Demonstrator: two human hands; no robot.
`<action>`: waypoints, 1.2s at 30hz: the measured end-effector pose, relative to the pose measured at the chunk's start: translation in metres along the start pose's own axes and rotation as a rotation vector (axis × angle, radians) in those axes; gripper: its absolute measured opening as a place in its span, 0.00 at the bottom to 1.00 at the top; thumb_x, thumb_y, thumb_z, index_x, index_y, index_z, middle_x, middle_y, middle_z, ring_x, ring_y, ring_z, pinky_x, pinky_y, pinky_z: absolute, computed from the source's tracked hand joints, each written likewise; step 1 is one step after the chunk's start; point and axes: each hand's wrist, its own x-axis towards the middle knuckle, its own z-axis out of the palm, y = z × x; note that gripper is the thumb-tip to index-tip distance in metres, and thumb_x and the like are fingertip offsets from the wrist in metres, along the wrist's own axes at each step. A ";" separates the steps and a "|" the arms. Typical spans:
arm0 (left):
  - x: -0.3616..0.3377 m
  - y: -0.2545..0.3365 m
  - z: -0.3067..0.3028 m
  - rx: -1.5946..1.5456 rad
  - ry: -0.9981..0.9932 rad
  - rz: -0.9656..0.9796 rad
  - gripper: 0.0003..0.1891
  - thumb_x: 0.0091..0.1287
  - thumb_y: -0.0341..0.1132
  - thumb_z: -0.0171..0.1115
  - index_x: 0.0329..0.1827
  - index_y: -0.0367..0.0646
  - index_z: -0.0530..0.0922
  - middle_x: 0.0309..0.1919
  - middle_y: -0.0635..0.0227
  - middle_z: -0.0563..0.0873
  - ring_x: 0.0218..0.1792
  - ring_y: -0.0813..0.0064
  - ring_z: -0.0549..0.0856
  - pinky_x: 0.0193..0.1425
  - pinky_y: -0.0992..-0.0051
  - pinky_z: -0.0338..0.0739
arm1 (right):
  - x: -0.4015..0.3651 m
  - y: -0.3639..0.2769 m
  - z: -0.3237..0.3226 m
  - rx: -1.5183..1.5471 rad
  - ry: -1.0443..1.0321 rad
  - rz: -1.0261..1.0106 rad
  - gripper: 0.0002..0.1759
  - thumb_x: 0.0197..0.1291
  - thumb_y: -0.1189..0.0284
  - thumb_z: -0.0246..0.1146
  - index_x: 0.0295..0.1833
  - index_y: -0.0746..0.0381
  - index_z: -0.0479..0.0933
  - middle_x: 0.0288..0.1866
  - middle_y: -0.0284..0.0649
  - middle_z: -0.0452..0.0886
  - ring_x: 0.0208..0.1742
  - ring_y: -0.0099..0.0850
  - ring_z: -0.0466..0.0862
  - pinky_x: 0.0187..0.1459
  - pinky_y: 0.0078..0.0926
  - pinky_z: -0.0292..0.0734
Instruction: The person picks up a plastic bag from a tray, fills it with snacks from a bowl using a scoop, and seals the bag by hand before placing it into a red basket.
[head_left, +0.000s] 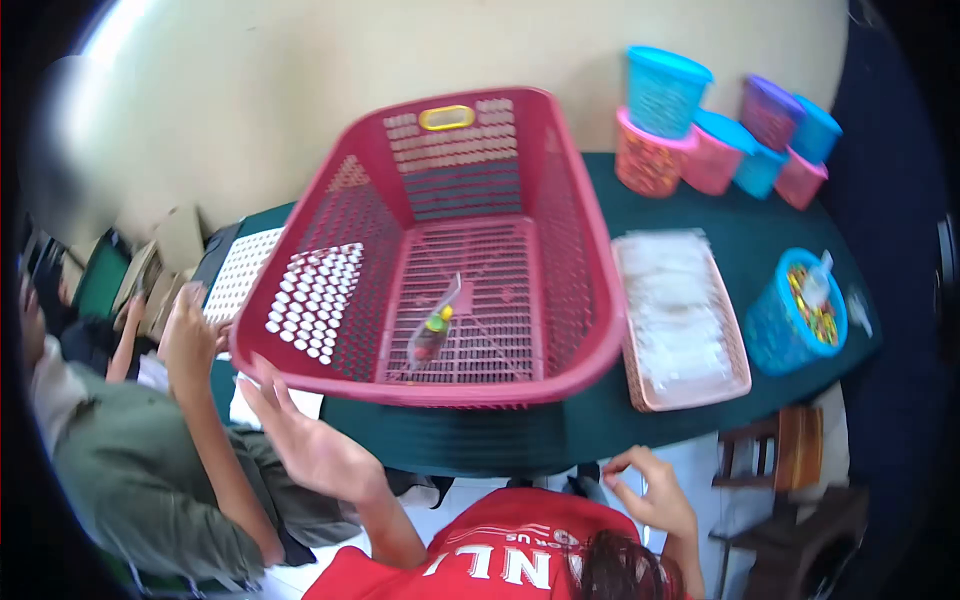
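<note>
My left hand [318,452] is open, its fingers stretched out at the near left corner of a big dark-red plastic basket [590,330]. Whether the fingertips touch the rim is hard to tell. Inside the basket shows a small clear plastic packet [432,338] with green, yellow and red contents, slightly blurred. Off the table's near edge, my right hand [655,490] hovers with loosely curled fingers, a gap between thumb and forefinger, and no object visible in it. Closest to it on the table is a woven tray [742,388] filled with stacked clear plastic bags [678,310].
A blue tub [770,335] of colourful small pieces, with a clear scoop, stands at the right. Several lidded tubs [665,95] are stacked behind. At the left sits another person [140,480], hands raised near a white sheet with dots [245,270]. A wooden chair [805,450] stands lower right.
</note>
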 end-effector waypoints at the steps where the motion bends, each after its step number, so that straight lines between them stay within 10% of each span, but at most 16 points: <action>1: -0.005 0.010 -0.001 -0.342 -0.277 -0.036 0.30 0.57 0.46 0.59 0.57 0.34 0.67 0.55 0.54 0.71 0.51 0.60 0.75 0.60 0.60 0.61 | -0.005 -0.001 -0.001 -0.033 0.062 0.049 0.06 0.48 0.76 0.61 0.33 0.66 0.74 0.31 0.44 0.77 0.35 0.39 0.77 0.38 0.32 0.70; 6: -0.060 0.062 0.074 -0.795 -1.453 -0.069 0.07 0.53 0.33 0.64 0.31 0.40 0.80 0.29 0.65 0.82 0.31 0.67 0.81 0.39 0.69 0.71 | -0.022 0.016 -0.014 -0.103 0.139 0.019 0.08 0.51 0.73 0.60 0.35 0.66 0.73 0.31 0.43 0.77 0.37 0.40 0.76 0.40 0.33 0.69; 8: -0.121 0.049 0.093 -0.735 -1.530 -0.093 0.08 0.51 0.27 0.65 0.35 0.40 0.81 0.31 0.63 0.81 0.33 0.67 0.81 0.40 0.72 0.71 | -0.027 0.034 -0.017 -0.153 0.204 0.067 0.08 0.51 0.73 0.60 0.36 0.65 0.73 0.31 0.43 0.77 0.38 0.40 0.77 0.40 0.34 0.69; 18: -0.247 0.038 0.162 -0.361 -1.709 0.038 0.15 0.53 0.33 0.63 0.44 0.38 0.78 0.42 0.59 0.81 0.45 0.62 0.79 0.51 0.68 0.71 | -0.077 0.080 -0.096 -0.236 0.231 0.079 0.08 0.54 0.70 0.58 0.35 0.63 0.72 0.32 0.40 0.78 0.37 0.36 0.78 0.42 0.32 0.67; 24: -0.207 0.067 0.169 -0.136 -1.439 -0.507 0.09 0.54 0.24 0.56 0.37 0.34 0.80 0.35 0.53 0.83 0.37 0.61 0.83 0.43 0.71 0.74 | -0.113 0.123 -0.159 -0.246 0.269 0.142 0.08 0.54 0.69 0.58 0.36 0.63 0.73 0.32 0.40 0.78 0.37 0.36 0.77 0.42 0.32 0.68; 28: -0.250 0.093 0.178 -0.133 -1.531 -0.228 0.12 0.53 0.26 0.60 0.40 0.36 0.80 0.40 0.54 0.82 0.42 0.60 0.82 0.49 0.72 0.73 | -0.133 0.137 -0.194 -0.311 0.249 0.199 0.09 0.53 0.69 0.58 0.36 0.63 0.73 0.32 0.40 0.78 0.37 0.37 0.77 0.42 0.33 0.68; 36: -0.237 0.103 0.199 0.143 -1.562 -0.601 0.07 0.43 0.27 0.71 0.21 0.34 0.79 0.17 0.64 0.81 0.19 0.82 0.79 0.25 0.81 0.73 | -0.167 0.160 -0.237 -0.286 0.290 0.280 0.09 0.54 0.69 0.58 0.37 0.63 0.73 0.32 0.41 0.78 0.36 0.39 0.77 0.41 0.33 0.67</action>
